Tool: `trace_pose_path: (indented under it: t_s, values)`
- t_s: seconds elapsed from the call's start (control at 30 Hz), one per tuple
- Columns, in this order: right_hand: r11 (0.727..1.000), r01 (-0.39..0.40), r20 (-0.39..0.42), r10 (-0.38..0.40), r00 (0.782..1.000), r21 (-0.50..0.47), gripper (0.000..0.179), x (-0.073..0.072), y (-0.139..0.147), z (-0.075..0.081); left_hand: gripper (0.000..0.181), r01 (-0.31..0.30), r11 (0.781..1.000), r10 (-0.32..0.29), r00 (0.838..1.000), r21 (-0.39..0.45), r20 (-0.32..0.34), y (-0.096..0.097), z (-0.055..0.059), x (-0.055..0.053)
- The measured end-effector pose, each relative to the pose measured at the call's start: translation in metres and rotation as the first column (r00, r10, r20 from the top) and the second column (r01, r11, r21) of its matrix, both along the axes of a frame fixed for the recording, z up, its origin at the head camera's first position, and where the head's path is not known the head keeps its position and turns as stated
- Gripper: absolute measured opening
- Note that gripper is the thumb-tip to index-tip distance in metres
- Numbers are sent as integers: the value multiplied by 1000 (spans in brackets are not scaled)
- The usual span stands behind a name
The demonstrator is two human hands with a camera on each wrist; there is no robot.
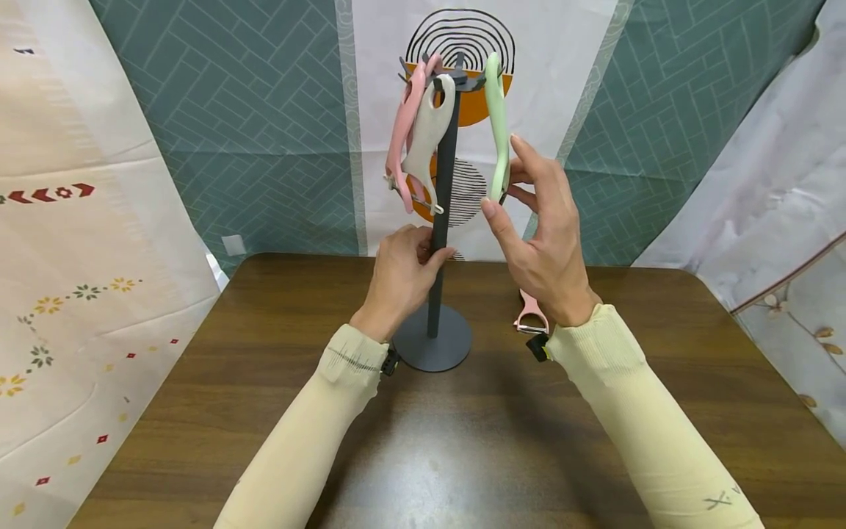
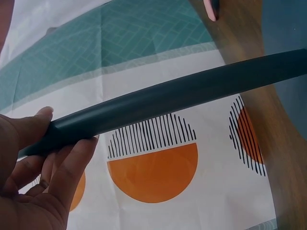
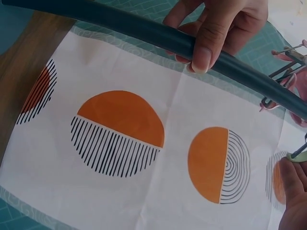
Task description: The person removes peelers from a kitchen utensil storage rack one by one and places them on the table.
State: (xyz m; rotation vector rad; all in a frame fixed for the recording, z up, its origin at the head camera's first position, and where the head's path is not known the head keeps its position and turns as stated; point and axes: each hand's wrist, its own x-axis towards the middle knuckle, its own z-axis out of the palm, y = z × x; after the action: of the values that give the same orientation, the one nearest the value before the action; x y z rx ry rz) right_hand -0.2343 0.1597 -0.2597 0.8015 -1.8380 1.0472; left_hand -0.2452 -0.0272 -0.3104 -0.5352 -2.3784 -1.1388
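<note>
A dark grey stand [image 1: 444,191] with a round base and hooks at its top rises from the table. My left hand [image 1: 405,273] grips its pole, thumb on one side and fingers on the other, as the left wrist view also shows. On the right-hand hook hangs a light green peeler [image 1: 496,125]. My right hand [image 1: 547,228] pinches the lower end of that peeler, thumb in front and curled fingers behind, index finger extended. A white peeler [image 1: 429,132] and pink peelers [image 1: 401,132] hang on the left side of the stand.
Another pink peeler [image 1: 532,316] lies on the brown wooden table [image 1: 277,411], partly behind the right wrist. A patterned cloth [image 1: 264,110] hangs along the table's far edge. Pale patterned curtains [image 1: 86,257] stand at both sides.
</note>
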Motion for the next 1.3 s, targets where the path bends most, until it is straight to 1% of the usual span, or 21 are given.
trace_pose_path:
  t_s: [0.13,0.3,0.63,0.8,0.97,1.17,1.3]
  values:
    - [1000,3,-2,-3,1000,0,64,0,2,1,23,4,1000,-4,1000,-4,6,1,-1,1]
    - [1000,0,-20,0,1000,-1,63,0,4,4,22,11,1000,-11,1000,3,-3,0,-2,-1]
    - [1000,18,-9,-18,1000,-1,63,3,10,8,22,12,1000,-12,1000,-8,4,-1,-1,-2]
    - [1000,17,-5,-17,1000,-1,63,4,12,6,22,15,1000,-15,1000,-15,2,-1,-1,-3]
    - [999,37,8,-37,999,10,64,5,17,3,22,25,999,-25,1000,-21,15,-3,0,-2]
    - [997,71,35,-71,997,22,64,6,27,-4,23,40,999,-41,998,6,45,-4,0,-3]
    - [996,84,34,-85,996,34,64,7,33,-7,22,46,999,-46,998,5,47,-5,0,-4]
